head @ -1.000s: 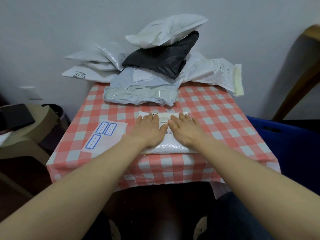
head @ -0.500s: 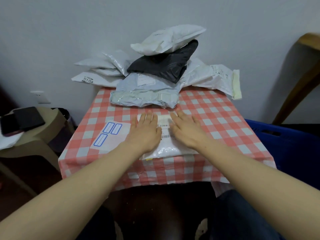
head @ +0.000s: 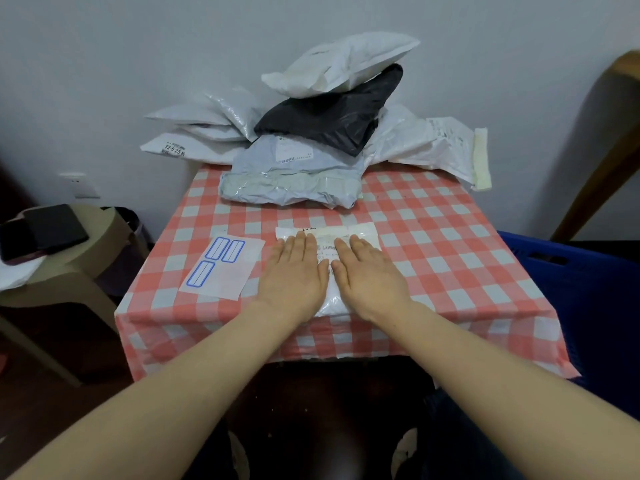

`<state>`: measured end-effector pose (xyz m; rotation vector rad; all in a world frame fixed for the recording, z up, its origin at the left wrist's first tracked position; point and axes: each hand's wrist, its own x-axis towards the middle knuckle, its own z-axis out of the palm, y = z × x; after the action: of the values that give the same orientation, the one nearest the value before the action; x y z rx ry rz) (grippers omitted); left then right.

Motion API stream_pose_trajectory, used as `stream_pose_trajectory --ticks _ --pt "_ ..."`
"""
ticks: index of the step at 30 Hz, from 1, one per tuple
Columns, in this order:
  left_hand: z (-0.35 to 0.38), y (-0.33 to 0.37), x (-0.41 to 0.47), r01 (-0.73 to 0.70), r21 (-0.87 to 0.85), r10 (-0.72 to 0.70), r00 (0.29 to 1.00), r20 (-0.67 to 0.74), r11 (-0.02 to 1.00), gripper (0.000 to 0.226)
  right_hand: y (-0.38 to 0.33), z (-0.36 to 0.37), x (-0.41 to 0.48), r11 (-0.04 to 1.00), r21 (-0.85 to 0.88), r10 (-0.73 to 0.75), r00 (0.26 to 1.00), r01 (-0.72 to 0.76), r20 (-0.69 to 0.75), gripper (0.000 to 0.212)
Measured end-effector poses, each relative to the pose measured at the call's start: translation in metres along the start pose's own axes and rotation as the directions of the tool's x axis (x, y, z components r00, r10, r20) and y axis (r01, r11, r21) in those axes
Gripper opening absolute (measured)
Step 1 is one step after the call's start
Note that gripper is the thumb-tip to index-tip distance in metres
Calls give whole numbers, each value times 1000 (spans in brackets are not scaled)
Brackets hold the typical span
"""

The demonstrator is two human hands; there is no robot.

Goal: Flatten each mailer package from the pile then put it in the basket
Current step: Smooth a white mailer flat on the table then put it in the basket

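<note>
- A person's left hand (head: 294,275) and right hand (head: 372,277) lay palm-down, side by side, on a white mailer (head: 360,232) near the front edge of the checked worktop (head: 450,251).
- The fingers (head: 300,242) of both hands were straight and close together, pressing flat rather than curled round anything.
- The pile (head: 322,140) of unflattened mailers, white, grey and one black, sat at 12 o'clock from the hands, against the wall (head: 138,46).
- The blue basket (head: 561,271) stood at 3 o'clock, beside the worktop.
- A sheet of blue-bordered labels (head: 221,268) lay at 9 o'clock, just beside the left hand.
- The mailer looked light, thin and soft, and its glossy plastic skin was probably slippery. It appeared to hold little, so trapped air seemed the main thing to press out.
- Judged from the scene, flattening was under way and the transfer to the basket was not yet done.
- A sound hold would probably be a pinch on the edge at 3 o'clock, or on both short edges, since the limp film would likely sag if lifted from the middle.
</note>
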<state>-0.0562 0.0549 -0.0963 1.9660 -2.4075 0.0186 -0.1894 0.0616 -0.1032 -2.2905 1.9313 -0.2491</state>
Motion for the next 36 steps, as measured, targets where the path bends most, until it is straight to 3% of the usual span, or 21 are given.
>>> stream_pose_trajectory --ticks 9,19,24,28,31,33,36 --pt "-5 6 1 3 89 -6 1000 29 996 57 -5 0 4 985 -173 -9 1000 11 14 53" --pt "1 1 1 1 -46 0 1000 26 999 57 -3 -4 1 1000 -22 18 997 -17 69 52" --pt "-6 -7 10 -16 -225 46 990 132 974 60 2 -10 7 996 80 19 987 -32 161 56" --pt "-23 -14 16 -103 -284 89 994 -59 953 55 5 -18 15 950 203 226 971 -237 76 62" --pt "-27 -10 11 -213 -159 209 977 -39 964 46 7 -30 12 930 218 294 955 -296 46 70" --pt "-23 -8 6 -211 -162 220 975 40 964 48 6 -35 6 964 203 175 984 -174 14 57" --pt "-15 -9 2 -188 -144 198 978 59 972 53 2 -31 -8 987 76 -150 975 140 164 56"
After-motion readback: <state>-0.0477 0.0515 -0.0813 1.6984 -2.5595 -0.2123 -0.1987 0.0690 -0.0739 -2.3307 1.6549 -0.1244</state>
